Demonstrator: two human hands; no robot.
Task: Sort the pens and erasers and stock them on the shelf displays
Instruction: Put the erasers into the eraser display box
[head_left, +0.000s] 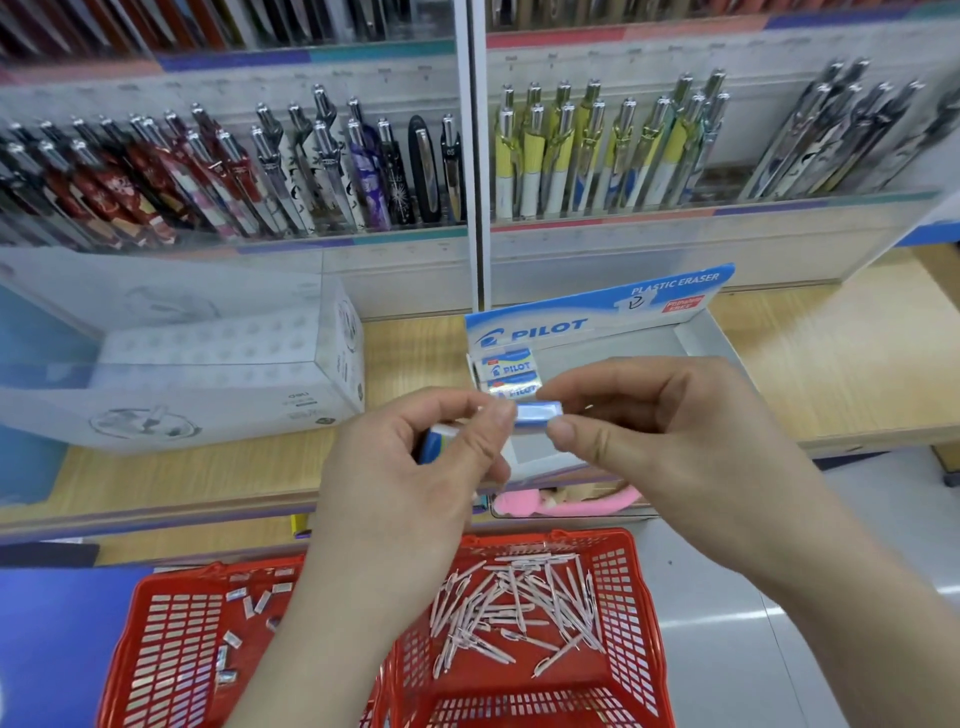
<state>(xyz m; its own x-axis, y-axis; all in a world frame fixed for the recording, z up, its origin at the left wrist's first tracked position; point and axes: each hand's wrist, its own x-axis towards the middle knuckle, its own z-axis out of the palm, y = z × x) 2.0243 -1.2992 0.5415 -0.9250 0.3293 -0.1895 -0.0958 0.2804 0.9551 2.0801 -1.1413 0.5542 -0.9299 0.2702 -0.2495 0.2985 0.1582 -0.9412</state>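
Blue eraser (538, 414) in right hand (675, 441), over box (701, 343) edge.

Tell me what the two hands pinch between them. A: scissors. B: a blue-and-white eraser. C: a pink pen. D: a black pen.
B: the left hand and right hand each pinch one end of a small blue-and-white eraser, in front of the Pilot eraser box.

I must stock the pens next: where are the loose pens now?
Head view, low centre: the pens lie heaped in the right half of the red basket, with erasers in its left half.
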